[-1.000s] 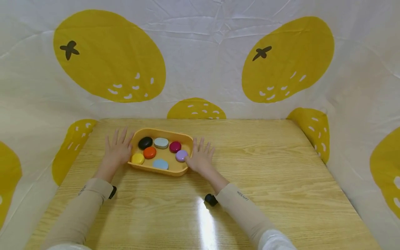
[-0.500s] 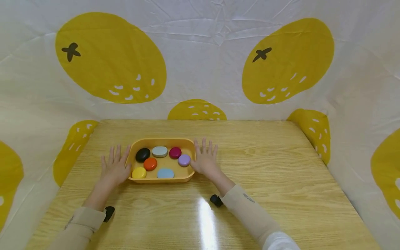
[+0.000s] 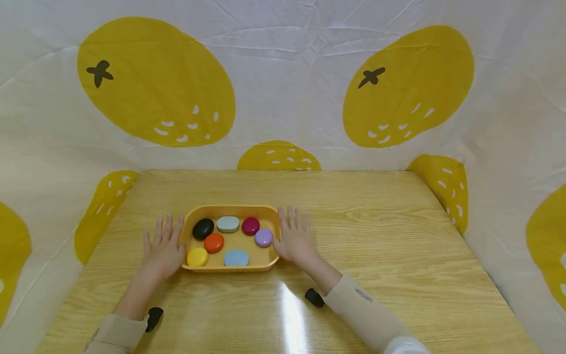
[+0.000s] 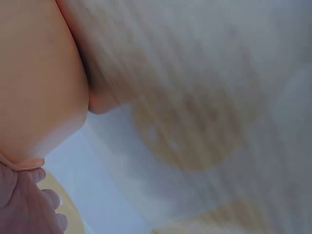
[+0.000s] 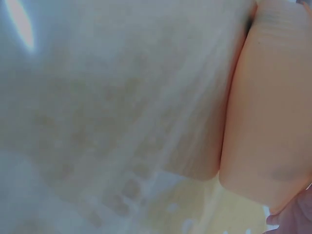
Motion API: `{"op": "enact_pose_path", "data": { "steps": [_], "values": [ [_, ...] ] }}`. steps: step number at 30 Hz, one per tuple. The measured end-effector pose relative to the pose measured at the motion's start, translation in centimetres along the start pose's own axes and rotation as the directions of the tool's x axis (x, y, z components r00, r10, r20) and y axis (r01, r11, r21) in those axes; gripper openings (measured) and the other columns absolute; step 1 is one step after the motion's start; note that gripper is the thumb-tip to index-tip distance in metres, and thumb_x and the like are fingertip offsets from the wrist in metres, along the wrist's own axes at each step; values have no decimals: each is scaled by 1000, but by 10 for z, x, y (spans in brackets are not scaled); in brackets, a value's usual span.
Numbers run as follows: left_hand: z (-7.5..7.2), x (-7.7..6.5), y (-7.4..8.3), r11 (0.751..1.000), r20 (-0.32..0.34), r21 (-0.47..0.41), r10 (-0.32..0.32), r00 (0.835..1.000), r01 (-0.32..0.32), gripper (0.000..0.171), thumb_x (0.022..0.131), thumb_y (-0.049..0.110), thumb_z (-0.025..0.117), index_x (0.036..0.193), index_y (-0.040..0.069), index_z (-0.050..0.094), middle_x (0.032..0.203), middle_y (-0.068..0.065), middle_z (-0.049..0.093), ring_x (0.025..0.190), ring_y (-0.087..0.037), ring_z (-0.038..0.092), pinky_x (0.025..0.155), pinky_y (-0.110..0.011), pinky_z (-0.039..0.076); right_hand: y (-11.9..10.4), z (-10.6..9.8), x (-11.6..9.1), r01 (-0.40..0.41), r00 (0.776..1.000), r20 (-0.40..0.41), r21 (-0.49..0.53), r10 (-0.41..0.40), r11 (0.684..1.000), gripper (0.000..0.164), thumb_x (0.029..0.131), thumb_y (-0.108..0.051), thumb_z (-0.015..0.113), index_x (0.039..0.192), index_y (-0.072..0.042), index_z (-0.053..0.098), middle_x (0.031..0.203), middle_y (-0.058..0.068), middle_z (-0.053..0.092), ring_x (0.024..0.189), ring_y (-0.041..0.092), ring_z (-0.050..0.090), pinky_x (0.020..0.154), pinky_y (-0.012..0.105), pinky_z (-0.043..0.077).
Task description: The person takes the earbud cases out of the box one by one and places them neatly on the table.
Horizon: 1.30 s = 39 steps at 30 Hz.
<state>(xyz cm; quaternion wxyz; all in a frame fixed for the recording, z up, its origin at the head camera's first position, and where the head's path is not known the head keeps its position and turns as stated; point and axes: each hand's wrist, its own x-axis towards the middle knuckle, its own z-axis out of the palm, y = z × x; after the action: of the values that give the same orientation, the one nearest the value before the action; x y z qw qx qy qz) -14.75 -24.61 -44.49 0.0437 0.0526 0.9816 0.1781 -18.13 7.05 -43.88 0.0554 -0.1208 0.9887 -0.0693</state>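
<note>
A shallow yellow-orange tray lies on the wooden table, its long side facing me. Inside are several smooth, rounded pieces: black, pale grey, dark magenta, lilac, orange-red, yellow and light blue. My left hand lies against the tray's left end, fingers straight and spread. At the opposite end, my right hand is spread the same way, thumb at the rim. Both wrist views show the tray wall up close, with part of each hand in a lower corner.
White cloth printed with big yellow fruit surrounds the table's back and sides. The wooden tabletop extends to the right of the tray, and a bright reflection lies in front. Small black devices sit at both wrists.
Both hands have drawn the tray toward me and turned it from a slant to nearly parallel with the table's back edge. The pieces have moved along with it.
</note>
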Motion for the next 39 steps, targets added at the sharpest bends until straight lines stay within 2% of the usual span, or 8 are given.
{"op": "enact_pose_path", "data": {
  "steps": [10, 15, 19, 34, 39],
  "values": [
    [7, -27, 10, 1000, -59, 0, 15, 998, -16, 62, 97, 20, 31, 147, 10, -3, 150, -16, -17, 132, -30, -29, 97, -55, -27, 1, 6, -27, 23, 999, -40, -24, -24, 999, 74, 89, -41, 44, 147, -8, 13, 152, 17, 10, 139, 35, 6, 109, 56, 2],
    [9, -39, 14, 1000, -82, -3, 17, 997, -17, 60, 97, 19, 32, 147, 7, 3, 151, -21, -10, 133, -31, -26, 98, -56, -25, 0, 8, -38, 17, 999, -51, -10, -17, 1000, 74, 89, -42, 45, 147, -9, 13, 152, 16, 11, 139, 34, 6, 109, 55, 1],
    [10, -46, 16, 1000, -91, -2, 12, 996, -12, 60, 96, 19, 32, 148, 9, 3, 151, -22, -6, 134, -32, -25, 98, -54, -26, 0, 9, -45, 24, 998, -58, 10, -23, 1000, 74, 88, -40, 47, 147, -8, 15, 152, 17, 11, 139, 35, 6, 109, 55, 1],
    [14, -53, 18, 1000, -111, 11, -4, 994, 5, 60, 96, 20, 34, 148, 9, 5, 151, -20, -9, 133, -28, -27, 99, -55, -25, -1, 7, -52, 17, 1000, -21, 21, -16, 1000, 78, 88, -42, 47, 148, -10, 10, 152, 16, 8, 139, 35, 5, 109, 55, 0],
    [13, -54, 19, 1000, -112, 11, -7, 994, 8, 61, 96, 19, 35, 148, 9, 5, 151, -21, -8, 133, -29, -27, 99, -57, -24, -2, 4, -52, 51, 996, -74, 56, -47, 997, 78, 86, -39, 54, 147, -9, 16, 150, 19, 14, 138, 36, 11, 109, 56, 5]
  ]
}}
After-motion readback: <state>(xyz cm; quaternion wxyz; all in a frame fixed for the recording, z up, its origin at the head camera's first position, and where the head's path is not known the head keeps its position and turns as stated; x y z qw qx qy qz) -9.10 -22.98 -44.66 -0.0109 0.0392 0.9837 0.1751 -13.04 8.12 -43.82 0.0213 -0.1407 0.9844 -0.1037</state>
